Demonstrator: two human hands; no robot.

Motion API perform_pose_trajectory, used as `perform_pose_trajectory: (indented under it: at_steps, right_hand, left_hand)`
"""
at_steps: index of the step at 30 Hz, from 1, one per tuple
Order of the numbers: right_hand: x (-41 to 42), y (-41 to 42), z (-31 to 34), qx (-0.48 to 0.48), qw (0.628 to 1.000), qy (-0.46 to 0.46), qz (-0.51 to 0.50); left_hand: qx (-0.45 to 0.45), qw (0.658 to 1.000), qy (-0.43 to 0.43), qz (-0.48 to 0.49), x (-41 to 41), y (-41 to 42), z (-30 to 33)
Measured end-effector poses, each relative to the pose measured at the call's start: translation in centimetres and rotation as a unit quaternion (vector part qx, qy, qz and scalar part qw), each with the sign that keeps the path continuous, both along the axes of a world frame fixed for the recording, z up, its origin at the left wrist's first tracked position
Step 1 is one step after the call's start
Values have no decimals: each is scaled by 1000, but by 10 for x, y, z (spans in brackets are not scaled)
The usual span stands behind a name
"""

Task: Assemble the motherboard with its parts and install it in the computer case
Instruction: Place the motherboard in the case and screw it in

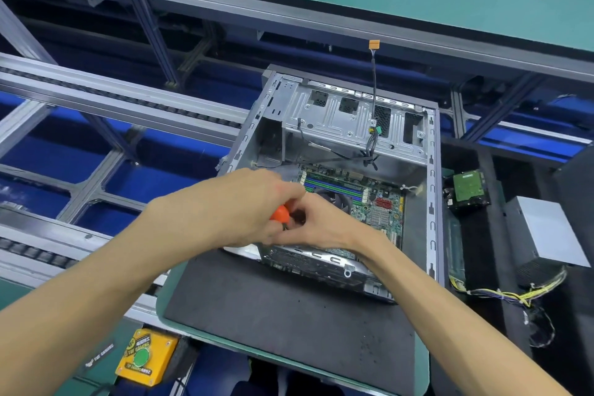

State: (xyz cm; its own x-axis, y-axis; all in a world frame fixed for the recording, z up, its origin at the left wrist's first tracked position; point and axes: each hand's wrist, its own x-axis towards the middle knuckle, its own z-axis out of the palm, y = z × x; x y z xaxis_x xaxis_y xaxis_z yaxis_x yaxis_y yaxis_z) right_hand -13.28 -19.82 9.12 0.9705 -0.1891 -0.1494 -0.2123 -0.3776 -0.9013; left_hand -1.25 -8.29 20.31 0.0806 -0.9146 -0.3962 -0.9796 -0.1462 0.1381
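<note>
Head view: both bare hands meet over the open computer case (pixel 430 190), a bare sheet-metal box lying on a black foam mat (pixel 289 315). The left hand (pixel 244 206) is curled around the rounded orange handle of a screwdriver (pixel 280 213); the right hand (pixel 316 223) pinches near its shaft. The green motherboard (pixel 376 202), flat and studded with parts, sits inside the case.

The computer case (pixel 337 125), bare grey metal, is lying open on its side on a black mat. The green motherboard (pixel 379 206) is sitting flat inside on its floor, blue memory slots (pixel 331 185) and a silver heatsink (pixel 379 215) showing.
</note>
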Motion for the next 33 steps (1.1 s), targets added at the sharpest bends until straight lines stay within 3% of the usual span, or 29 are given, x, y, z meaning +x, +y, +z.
perform_pose_trajectory:
  at_steps: [3,7,11,13,17,23,27,33]
  right_hand:
    - [0,0,0,7,1000,6,-4]
    - [1,2,2,15,1000,14,-8]
    - [1,3,2,17,1000,-2,-16]
    - [2,4,3,25,999,-7,-21]
    - [4,4,0,33,999,-1,-9]
    - [6,8,-1,19,999,5,-38]
    - [4,5,0,25,999,8,-26]
    - [3,7,2,19,998,29,-42]
  left_hand:
    - [7,999,46,-20,1,4,2]
    - [-17,998,-55,9,-2,1,-1]
    - [31,998,32,-47,6,0,3]
    - [4,998,46,-50,7,3,2]
    - [-46,996,-78,9,5,2,-2]
    - [-12,995,52,-80,12,3,-1]
    - [-31,998,-39,-41,10,2,-6]
    - [38,993,40,-108,18,-2,-2]
